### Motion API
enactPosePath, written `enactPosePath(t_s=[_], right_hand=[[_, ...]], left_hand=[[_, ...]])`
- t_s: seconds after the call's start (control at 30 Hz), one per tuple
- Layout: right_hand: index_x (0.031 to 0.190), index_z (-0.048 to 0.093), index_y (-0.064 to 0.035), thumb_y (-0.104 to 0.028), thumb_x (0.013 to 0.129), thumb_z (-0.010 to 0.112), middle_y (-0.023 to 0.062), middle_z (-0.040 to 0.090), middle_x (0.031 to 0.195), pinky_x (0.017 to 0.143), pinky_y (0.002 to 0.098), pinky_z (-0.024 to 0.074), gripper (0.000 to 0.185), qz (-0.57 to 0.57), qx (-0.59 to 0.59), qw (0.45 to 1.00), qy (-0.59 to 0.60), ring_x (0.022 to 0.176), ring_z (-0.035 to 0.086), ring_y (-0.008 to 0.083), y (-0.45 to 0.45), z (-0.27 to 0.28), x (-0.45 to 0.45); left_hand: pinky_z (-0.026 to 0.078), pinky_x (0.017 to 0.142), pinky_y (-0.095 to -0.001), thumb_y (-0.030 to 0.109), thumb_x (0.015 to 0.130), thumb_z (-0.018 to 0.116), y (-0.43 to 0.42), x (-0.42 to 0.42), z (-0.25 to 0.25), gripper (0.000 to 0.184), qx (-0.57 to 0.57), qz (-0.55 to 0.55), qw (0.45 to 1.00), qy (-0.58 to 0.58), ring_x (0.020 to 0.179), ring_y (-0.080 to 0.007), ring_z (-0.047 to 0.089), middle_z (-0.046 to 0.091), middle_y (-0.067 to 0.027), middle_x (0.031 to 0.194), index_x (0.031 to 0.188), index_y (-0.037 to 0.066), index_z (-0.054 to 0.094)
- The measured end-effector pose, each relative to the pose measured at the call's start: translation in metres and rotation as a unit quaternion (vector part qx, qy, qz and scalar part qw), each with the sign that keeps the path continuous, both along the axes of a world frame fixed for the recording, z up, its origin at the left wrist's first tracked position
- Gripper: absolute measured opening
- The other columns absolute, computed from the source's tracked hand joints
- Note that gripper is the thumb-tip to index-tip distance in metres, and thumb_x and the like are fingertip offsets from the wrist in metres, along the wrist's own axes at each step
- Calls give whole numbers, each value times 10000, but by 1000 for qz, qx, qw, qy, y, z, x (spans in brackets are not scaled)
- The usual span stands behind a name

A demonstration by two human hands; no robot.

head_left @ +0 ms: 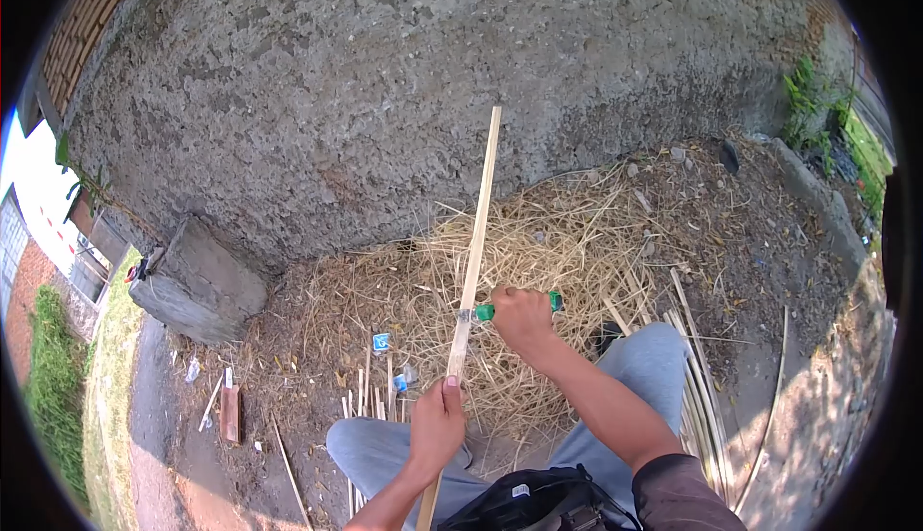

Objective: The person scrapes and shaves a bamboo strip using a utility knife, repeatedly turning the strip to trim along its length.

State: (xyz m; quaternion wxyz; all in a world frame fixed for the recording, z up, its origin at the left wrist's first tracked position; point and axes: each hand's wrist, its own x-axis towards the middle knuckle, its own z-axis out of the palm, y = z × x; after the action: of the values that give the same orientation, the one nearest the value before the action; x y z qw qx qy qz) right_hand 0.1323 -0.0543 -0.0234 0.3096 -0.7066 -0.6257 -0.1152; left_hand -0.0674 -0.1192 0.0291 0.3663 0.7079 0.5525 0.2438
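Note:
A long pale bamboo strip (478, 214) runs up from between my knees toward the wall. My left hand (438, 423) is closed around its lower part, the thumb lying along the strip. In my right hand (524, 318) is a green-handled knife (485, 313), its grip showing on both sides of my fist. A short grey metal part of the knife lies across the strip, a little above my left hand. Most of the blade cannot be made out from this angle.
Thin shavings (548, 233) cover the ground before me. More bamboo strips (707, 406) lie beside my right leg. A rough wall (385, 98) rises ahead, and a concrete block (207, 276) stands at left. A reddish-brown block (231, 414) lies on the ground.

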Motion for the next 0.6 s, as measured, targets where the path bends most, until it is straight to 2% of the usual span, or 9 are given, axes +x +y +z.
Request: enactPosePath(t_s=[0.1,0.17,0.27,0.3,0.37,0.4,0.47,0.57,0.6], right_hand=[[677,593,-53,-71,734,561,152,658,660,509,436,503,67,-34,0,999,28,569,661,330,9,-4,9],[683,600,-52,-71,737,560,158,657,665,517,445,503,71,-37,-24,998,38,582,663,338,13,-5,11],[713,632,-45,-79,769,561,162,663,684,562,442,521,96,-66,-74,993,63,626,676,330,18,-2,19],[739,656,-39,-86,798,565,159,669,698,600,430,539,118,-91,-100,988,77,656,688,314,19,-2,22],[748,664,-43,-94,807,556,165,668,699,609,436,538,133,-94,-92,989,68,666,688,317,24,-10,29],[758,673,-48,-101,816,548,171,666,700,617,441,537,148,-96,-86,990,56,676,688,320,24,-12,30],[759,675,-49,-110,823,544,174,667,707,613,440,535,158,-91,-96,989,69,678,687,319,25,-14,29],[762,678,-55,-124,830,539,179,669,721,608,444,529,170,-93,-104,987,84,688,686,320,27,-19,35],[764,681,-60,-129,830,538,180,670,728,608,449,526,172,-104,-100,985,91,696,686,322,27,-19,38]], left_hand=[[438,554,-451,279,1008,428,-4,-13,-16,424,47,-23,998,35,569,-396,582,594,-211,640,770,-42,568],[398,464,-322,298,1026,413,-8,-24,-22,443,62,-39,997,17,472,-138,487,505,-57,534,726,-9,521],[395,452,-289,297,1030,415,-28,-34,-5,427,11,-43,997,69,471,-113,488,522,-43,552,746,-2,524],[395,452,-289,297,1030,415,-37,-39,-1,427,11,-44,996,71,471,-113,488,522,-43,552,746,-2,524],[455,523,-395,275,1009,453,-57,-56,-5,399,-65,-22,996,63,499,-259,592,587,-129,601,763,-20,560],[455,523,-395,275,1009,453,-64,-67,-13,399,-65,-22,995,65,499,-259,592,587,-129,601,763,-20,560],[391,500,-393,229,986,434,-75,-89,-29,323,164,-54,975,140,512,-244,519,532,-116,572,766,24,554],[401,522,-437,230,989,426,-102,-109,-19,322,63,-26,990,121,528,-314,530,527,-176,590,791,5,543],[401,522,-437,230,989,426,-106,-112,-9,322,63,-27,990,121,528,-314,530,527,-176,590,791,5,543]])
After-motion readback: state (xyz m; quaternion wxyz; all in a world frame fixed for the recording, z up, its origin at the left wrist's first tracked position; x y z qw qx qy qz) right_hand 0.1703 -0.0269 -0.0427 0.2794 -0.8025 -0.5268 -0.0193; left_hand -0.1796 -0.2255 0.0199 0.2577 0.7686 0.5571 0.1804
